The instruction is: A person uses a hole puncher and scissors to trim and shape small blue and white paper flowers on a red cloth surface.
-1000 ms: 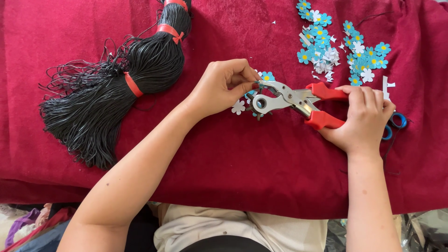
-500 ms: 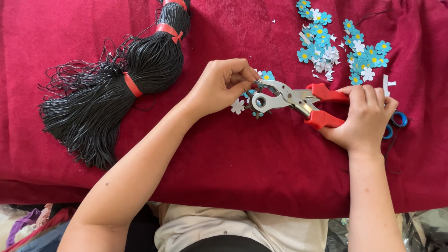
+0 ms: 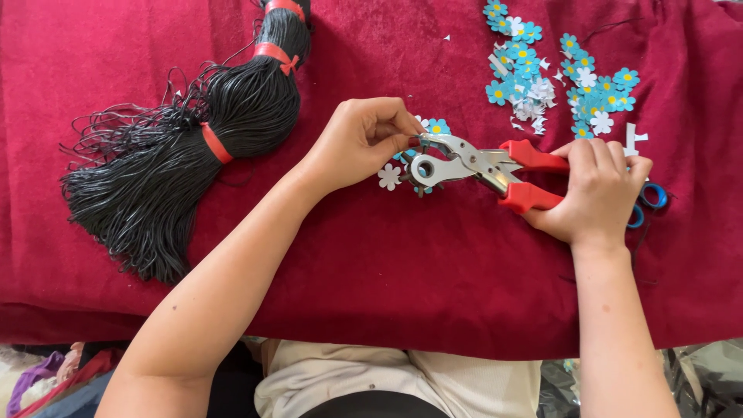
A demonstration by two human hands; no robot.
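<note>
Red-handled punch [image 3: 480,164] btwn both hands' fingers [image 3: 402,128]

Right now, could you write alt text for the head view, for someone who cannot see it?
A right hand grips a red-handled hole punch while the left hand holds a small paper flower at its head, on red cloth beside a black cord bundle.

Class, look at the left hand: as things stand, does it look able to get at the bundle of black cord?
Probably yes. The bundle of black cord lies uncovered on the red cloth beside the left hand, nothing between. But its fingers are busy at the punch pliers.
</note>
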